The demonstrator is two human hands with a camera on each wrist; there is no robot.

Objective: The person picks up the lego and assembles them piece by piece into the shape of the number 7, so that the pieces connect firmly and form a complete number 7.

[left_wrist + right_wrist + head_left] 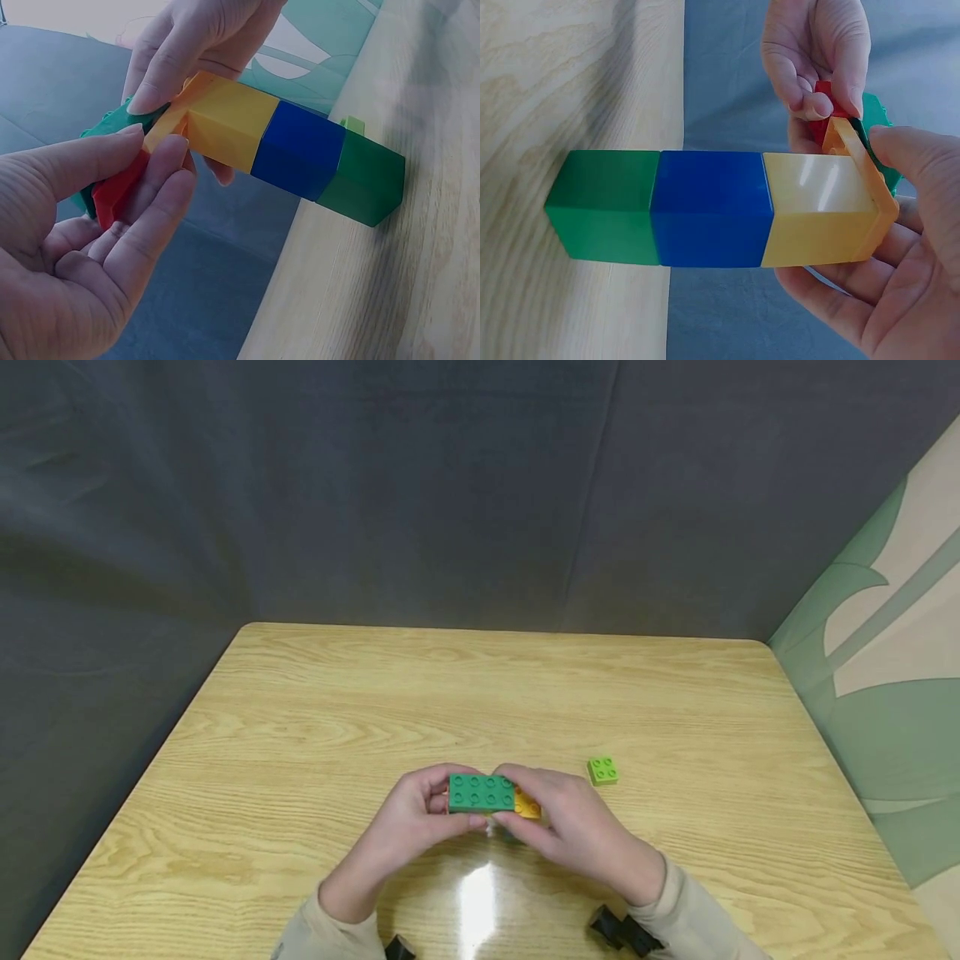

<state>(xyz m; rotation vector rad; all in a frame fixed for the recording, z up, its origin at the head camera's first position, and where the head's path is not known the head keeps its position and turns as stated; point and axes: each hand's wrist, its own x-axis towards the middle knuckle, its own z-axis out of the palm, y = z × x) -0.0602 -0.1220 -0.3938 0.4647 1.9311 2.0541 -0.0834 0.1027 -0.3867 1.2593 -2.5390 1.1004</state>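
A tower of building bricks stands on the table, with a green brick (607, 206) at the bottom, a blue one (712, 210) above it and a yellow one (821, 210) over that. On the yellow brick lies a flat orange piece (529, 808). A long green eight-stud brick (480, 795) tops it, reaching out to the left, and a red piece (118, 189) shows beneath that overhang. My left hand (416, 814) grips the left end of the long green brick and the red piece. From the right, my right hand (581, 822) pinches the long brick's other end by the orange piece.
A small lime-green four-stud brick (603, 772) lies on the wooden table (337, 693), to the right of and beyond my right hand. Dark cloth (450, 510) hangs behind the table, and a leaf-patterned curtain (892, 727) borders its right side.
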